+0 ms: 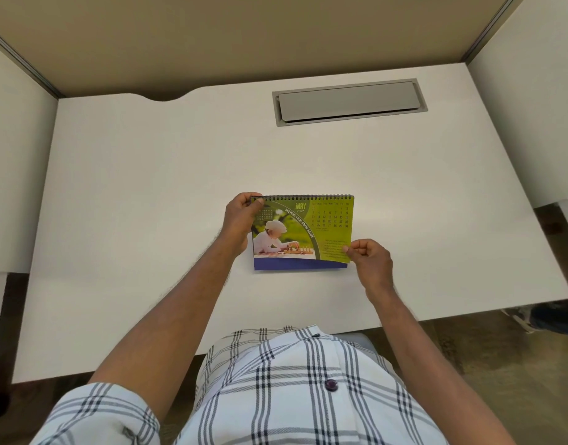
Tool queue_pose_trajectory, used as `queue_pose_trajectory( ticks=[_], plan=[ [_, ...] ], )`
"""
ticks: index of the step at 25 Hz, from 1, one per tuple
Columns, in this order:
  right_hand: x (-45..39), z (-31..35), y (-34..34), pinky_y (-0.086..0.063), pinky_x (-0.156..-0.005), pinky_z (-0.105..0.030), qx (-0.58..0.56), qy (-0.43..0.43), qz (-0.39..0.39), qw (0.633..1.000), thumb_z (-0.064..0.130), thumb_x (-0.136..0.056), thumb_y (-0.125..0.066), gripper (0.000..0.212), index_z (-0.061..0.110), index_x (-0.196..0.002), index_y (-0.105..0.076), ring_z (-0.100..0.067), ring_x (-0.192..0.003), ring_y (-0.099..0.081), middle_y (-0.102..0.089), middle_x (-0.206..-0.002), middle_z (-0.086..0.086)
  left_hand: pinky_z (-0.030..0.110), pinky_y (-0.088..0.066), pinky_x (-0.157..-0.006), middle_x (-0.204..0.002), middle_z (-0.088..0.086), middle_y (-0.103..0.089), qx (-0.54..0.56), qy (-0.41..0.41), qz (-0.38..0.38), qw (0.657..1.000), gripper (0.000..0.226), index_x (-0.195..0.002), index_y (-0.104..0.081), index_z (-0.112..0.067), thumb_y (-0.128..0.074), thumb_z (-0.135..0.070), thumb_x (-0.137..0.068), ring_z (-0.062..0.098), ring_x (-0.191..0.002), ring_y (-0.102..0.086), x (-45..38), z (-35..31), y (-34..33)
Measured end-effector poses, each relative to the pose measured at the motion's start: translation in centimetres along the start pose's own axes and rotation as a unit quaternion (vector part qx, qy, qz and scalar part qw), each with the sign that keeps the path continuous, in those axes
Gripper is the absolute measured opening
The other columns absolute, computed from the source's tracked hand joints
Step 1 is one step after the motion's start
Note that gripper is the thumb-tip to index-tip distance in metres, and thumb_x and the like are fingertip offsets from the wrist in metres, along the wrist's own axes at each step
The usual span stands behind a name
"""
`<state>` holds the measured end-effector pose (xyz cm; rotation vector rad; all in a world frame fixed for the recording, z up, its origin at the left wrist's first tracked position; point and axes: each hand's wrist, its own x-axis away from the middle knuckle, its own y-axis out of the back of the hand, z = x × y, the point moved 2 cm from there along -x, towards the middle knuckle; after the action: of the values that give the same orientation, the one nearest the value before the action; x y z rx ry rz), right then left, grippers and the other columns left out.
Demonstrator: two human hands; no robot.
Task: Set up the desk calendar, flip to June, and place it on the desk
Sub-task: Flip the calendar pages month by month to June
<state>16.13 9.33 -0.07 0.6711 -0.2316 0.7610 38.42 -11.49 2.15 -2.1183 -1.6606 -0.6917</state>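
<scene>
Your right hand (371,261) pinches the lower right corner of the green May page (332,229) between thumb and forefinger, so the sheet runs up and to the left from those fingertips toward the black wire spiral (303,197) along the top edge. That is the relation the flip turns on: the hinge lies on the far side of your fingers, and the page must swing up and over it, away from you. Your left hand (239,221) is closed on the upper left corner of the spiral-bound desk calendar (302,232), thumb on the front face just beside the binding, steadying it. The calendar's long axis runs left to right across you, parallel to the near edge of the white desk (148,187), and its printed face points up at you. It appears to stand or lean just above the desk, though you cannot tell from here whether the blue base (295,264) touches. June would be the next sheet.
</scene>
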Motion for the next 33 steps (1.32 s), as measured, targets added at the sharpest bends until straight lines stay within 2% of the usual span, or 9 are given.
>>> queue_pose_trajectory(
  ticks=[8, 11, 14, 19, 22, 24, 27, 29, 33],
  plan=[
    [1.2, 2.6, 1.3, -0.046, -0.068, -0.024, 0.052, 0.024, -0.002, 0.998, 0.027, -0.092, -0.068, 0.007, 0.021, -0.088, -0.069, -0.012, -0.088, -0.066, -0.073, -0.091, 0.007, 0.033, -0.053, -0.069, -0.097, 0.003, -0.071, 0.022, 0.013, 0.013, 1.0, 0.01, -0.108, -0.066, -0.02, -0.057, -0.02, -0.103, 0.018, -0.083, -0.065, 0.0, -0.1, 0.2],
    [1.6, 5.5, 2.1, -0.049, -0.074, -0.03, -0.126, -0.079, 0.086, 0.985, 0.028, -0.089, -0.059, 0.014, 0.018, -0.081, -0.066, -0.016, -0.082, -0.066, -0.072, -0.082, 0.004, 0.033, -0.053, -0.068, -0.093, 0.003, -0.071, 0.05, 0.032, 0.006, 0.998, 0.017, -0.1, -0.069, -0.021, -0.054, -0.028, -0.102, 0.023, -0.085, -0.065, 0.1, -0.3, 0.2],
    [1.3, 9.2, 2.8, -0.051, -0.09, -0.036, -0.35, -0.124, 0.197, 0.907, 0.027, -0.092, -0.051, 0.019, 0.017, -0.098, -0.066, -0.02, -0.099, -0.074, -0.077, -0.099, -0.006, 0.03, -0.055, -0.064, -0.084, 0.001, -0.075, 0.086, 0.041, 0.006, 0.995, 0.027, -0.088, -0.072, -0.02, -0.051, -0.032, -0.1, 0.021, -0.075, -0.07, 0.3, -0.4, 0.4],
    [-0.7, 14.1, 2.2, -0.047, -0.097, -0.035, -0.405, -0.097, 0.206, 0.885, 0.028, -0.094, -0.048, 0.018, 0.017, -0.099, -0.063, -0.02, -0.113, -0.069, -0.074, -0.122, -0.009, 0.037, -0.061, -0.071, -0.09, 0.003, -0.078, 0.072, 0.043, -0.01, 0.996, 0.029, -0.101, -0.072, -0.02, -0.044, -0.026, -0.099, 0.025, -0.085, -0.072, 0.7, -0.1, -0.1],
    [-1.6, 15.2, 1.1, -0.047, -0.095, -0.035, -0.365, -0.07, 0.177, 0.911, 0.035, -0.097, -0.048, 0.025, 0.024, -0.077, -0.059, -0.016, -0.113, -0.069, -0.075, -0.123, -0.003, 0.04, -0.059, -0.08, -0.091, 0.004, -0.077, 0.051, 0.035, -0.012, 0.998, 0.019, -0.103, -0.07, -0.02, -0.053, -0.028, -0.1, 0.024, -0.088, -0.071, 0.7, -0.1, -0.3],
    [-1.6, 15.5, 0.5, -0.049, -0.088, -0.032, -0.291, -0.019, 0.134, 0.947, 0.044, -0.099, -0.046, 0.036, 0.025, -0.073, -0.062, -0.007, -0.105, -0.069, -0.076, -0.119, 0.004, 0.033, -0.058, -0.071, -0.084, 0.003, -0.077, 0.062, 0.03, -0.026, 0.997, 0.013, -0.095, -0.068, -0.019, -0.06, -0.028, -0.1, 0.02, -0.079, -0.072, 0.7, 0.1, -0.3],
    [-1.0, 15.1, -0.6, -0.051, -0.068, -0.028, -0.092, 0.079, 0.114, 0.986, 0.054, -0.094, -0.047, 0.031, 0.031, -0.091, -0.068, 0.004, -0.085, -0.071, -0.071, -0.109, 0.019, 0.021, -0.052, -0.046, -0.065, -0.003, -0.076, 0.086, 0.027, -0.062, 0.994, 0.018, -0.083, -0.065, -0.018, -0.065, -0.027, -0.098, 0.011, -0.055, -0.071, 0.7, 0.2, -0.7],
    [-1.0, 13.8, -1.5, -0.056, -0.078, -0.037, 0.068, 0.138, 0.122, 0.98, 0.052, -0.092, -0.05, 0.023, 0.037, -0.104, -0.063, -0.012, -0.095, -0.071, -0.071, -0.109, 0.014, 0.024, -0.048, -0.044, -0.06, -0.002, -0.074, 0.101, 0.032, -0.079, 0.991, 0.021, -0.077, -0.063, -0.017, -0.067, -0.026, -0.096, 0.016, -0.051, -0.066, 0.6, 0.2, -1.0],
    [-1.8, 11.4, -2.6, -0.033, -0.111, -0.043, 0.287, 0.281, 0.09, 0.912, 0.03, -0.092, -0.06, 0.03, 0.029, -0.123, -0.059, -0.023, -0.116, -0.057, -0.069, -0.12, 0.006, 0.027, -0.043, -0.048, -0.054, 0.001, -0.069, 0.102, 0.039, -0.094, 0.99, 0.023, -0.071, -0.059, -0.017, -0.069, -0.025, -0.09, 0.023, -0.051, -0.059, 0.3, 0.3, -1.4]
  ],
)
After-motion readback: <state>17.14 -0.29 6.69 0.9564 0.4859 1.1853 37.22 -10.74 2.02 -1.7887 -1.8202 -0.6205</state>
